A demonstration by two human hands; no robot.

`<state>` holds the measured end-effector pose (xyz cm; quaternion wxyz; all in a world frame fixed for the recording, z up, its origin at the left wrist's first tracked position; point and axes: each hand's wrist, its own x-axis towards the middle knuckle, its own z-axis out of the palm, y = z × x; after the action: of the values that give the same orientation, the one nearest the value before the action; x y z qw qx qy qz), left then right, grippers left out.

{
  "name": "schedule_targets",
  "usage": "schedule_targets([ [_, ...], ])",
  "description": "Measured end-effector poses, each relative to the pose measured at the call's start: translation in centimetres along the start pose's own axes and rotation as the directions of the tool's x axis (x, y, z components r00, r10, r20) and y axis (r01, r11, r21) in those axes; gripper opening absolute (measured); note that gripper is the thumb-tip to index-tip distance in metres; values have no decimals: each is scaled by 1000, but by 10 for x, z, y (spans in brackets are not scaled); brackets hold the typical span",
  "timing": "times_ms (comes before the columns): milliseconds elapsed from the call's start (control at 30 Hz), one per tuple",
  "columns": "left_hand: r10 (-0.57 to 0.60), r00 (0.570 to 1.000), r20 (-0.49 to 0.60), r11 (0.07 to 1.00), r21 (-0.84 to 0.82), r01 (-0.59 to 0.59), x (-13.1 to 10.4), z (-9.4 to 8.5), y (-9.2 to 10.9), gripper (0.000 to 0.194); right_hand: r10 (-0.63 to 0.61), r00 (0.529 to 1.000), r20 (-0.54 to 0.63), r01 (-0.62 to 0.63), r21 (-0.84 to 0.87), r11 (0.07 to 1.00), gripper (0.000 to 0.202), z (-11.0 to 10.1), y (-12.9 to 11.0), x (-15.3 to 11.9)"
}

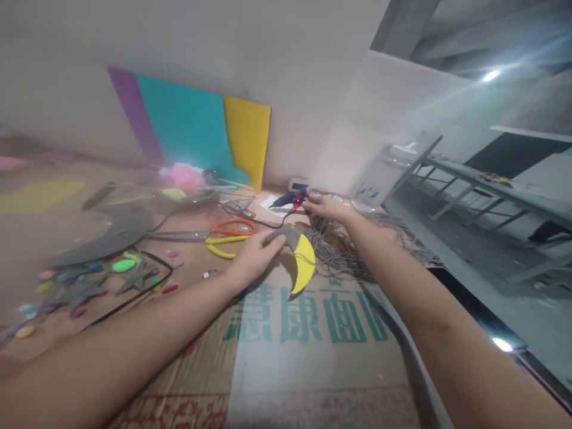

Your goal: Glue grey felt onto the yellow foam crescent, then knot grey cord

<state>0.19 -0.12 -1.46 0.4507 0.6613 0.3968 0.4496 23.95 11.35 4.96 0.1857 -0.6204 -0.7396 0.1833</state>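
Observation:
A crescent (pixel 304 262), partly yellow and partly grey, is pinched at its grey upper end by my left hand (pixel 254 260), with a strand lying across the yellow part. My right hand (pixel 326 210) reaches farther back, its fingers closed at the red part of a dark blue glue gun (pixel 286 198). The gun's nozzle points left over a small white sheet. A tangle of grey cord (pixel 342 253) lies under and beside my right wrist.
Orange-handled scissors (pixel 235 227) and a yellow-handled tool (pixel 218 249) lie left of centre. Grey stars (pixel 134 279), colourful small pieces and a grey crescent (pixel 107 229) spread farther left. A clear bottle (pixel 375 179) stands back right; coloured sheets (pixel 192 128) lean on the wall.

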Motion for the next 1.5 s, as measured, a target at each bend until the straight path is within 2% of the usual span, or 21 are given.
schedule_targets([
  [100, -6, 1000, 2, 1000, 0, 6, 0, 0, -1, 30, -17, 990, -140, 17, 0, 1000, 42, -7, -10, -39],
  [167, -11, 1000, -4, 1000, 7, 11, 0, -1, -2, 31, -91, 955, -281, 112, 61, 992, 39, -3, -21, -71],
  [200, -13, 1000, -8, 1000, 9, 13, 0, -2, -2, 31, -133, 948, -290, 171, 112, 979, 36, 1, -27, -88],
  [233, -12, 1000, -13, 1000, 10, 13, 0, -2, -1, 31, -164, 958, -234, 208, 176, 962, 34, 6, -33, -104],
  [267, -12, 1000, -18, 1000, 13, 12, -1, -3, 0, 31, -150, 976, -160, 189, 268, 945, 33, 11, -38, -119],
  [333, -12, 1000, -26, 999, 30, 12, -1, -4, 2, 30, -80, 996, 34, 56, 454, 889, 38, 21, -43, -144],
  [433, -20, 999, -31, 997, 74, 22, -3, -4, 8, 30, -11, 976, 219, -130, 618, 775, 54, 34, -43, -165],
  [500, -16, 1000, -8, 995, 97, 17, -5, -3, 12, 29, 5, 961, 276, -190, 647, 738, 48, 43, -39, -170],
  [600, 4, 1000, 28, 991, 132, -7, -6, -4, 15, 33, -20, 948, 318, -212, 675, 707, 23, 54, -34, -171],
  [767, -43, 997, 62, 989, 143, 34, -6, -5, 13, 43, -40, 954, 296, -202, 741, 640, 25, 60, -34, -170],
  [867, -53, 994, 94, 994, 103, 43, -6, -3, 11, 40, -60, 948, 314, -196, 719, 666, 25, 59, -37, -170],
  [967, -34, 997, 75, 997, 69, 29, -8, -2, 12, 36, -60, 946, 319, -184, 679, 710, 24, 59, -38, -170],
  [1033, -47, 997, 62, 998, 52, 44, -9, -1, 15, 32, -40, 963, 265, -152, 664, 732, 22, 60, -37, -171],
  [1133, -96, 993, 64, 994, 67, 92, -10, -1, 20, 28, -30, 996, 87, -30, 621, 783, 20, 60, -32, -171],
  [1267, -129, 985, 111, 988, 98, 119, -9, 0, 23, 23, -74, 991, -114, 121, 491, 863, 19, 58, -25, -168],
  [1500, -123, 969, 213, 991, 73, 110, -10, -1, 16, 25, -30, 981, -193, 121, 483, 867, 21, 56, -21, -161],
])
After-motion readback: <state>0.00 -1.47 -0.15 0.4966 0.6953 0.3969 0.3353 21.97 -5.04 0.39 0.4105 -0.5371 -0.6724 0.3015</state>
